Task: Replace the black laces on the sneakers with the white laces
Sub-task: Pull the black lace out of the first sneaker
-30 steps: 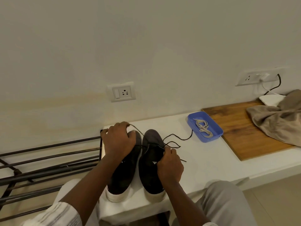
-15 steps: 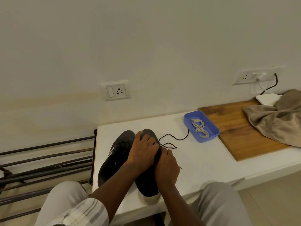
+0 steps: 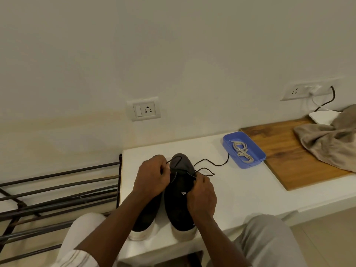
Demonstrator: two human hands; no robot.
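Note:
Two black sneakers with white soles stand side by side on the white counter (image 3: 240,191), heels toward me. The right sneaker (image 3: 178,205) has a black lace (image 3: 210,162) trailing off toward the blue tray. My left hand (image 3: 151,178) pinches a strand of that black lace above the shoe's tongue and hides much of the left sneaker (image 3: 144,220). My right hand (image 3: 202,191) pinches the lace at the right side of the same shoe. The white laces (image 3: 240,151) lie bundled in the blue tray (image 3: 250,165).
A wooden board (image 3: 292,162) lies right of the tray, with a beige cloth (image 3: 331,141) and a white object on it. A metal shoe rack (image 3: 57,191) stands left of the counter. Wall sockets (image 3: 143,109) sit above; a black cable hangs from the right one.
My left hand has pulled back from the right sneaker's toe toward the left, drawing a strand of black lace up. The view has shifted slightly.

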